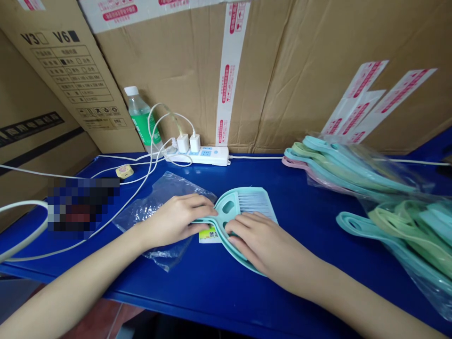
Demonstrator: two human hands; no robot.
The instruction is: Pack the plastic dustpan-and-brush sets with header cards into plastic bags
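Turquoise brush and dustpan, one each, occupy two hands.

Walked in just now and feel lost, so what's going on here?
A person's left grip holds the handle end of a light-teal plastic dustpan-and-brush set, while the right grip rests on its wide end. The set is over a flat blue table, partly covering a small green-and-white printed card. A crumpled clear plastic bag lies by the left grip. Pastel plastic pieces with looped handles lie rightward in clear wrapping.
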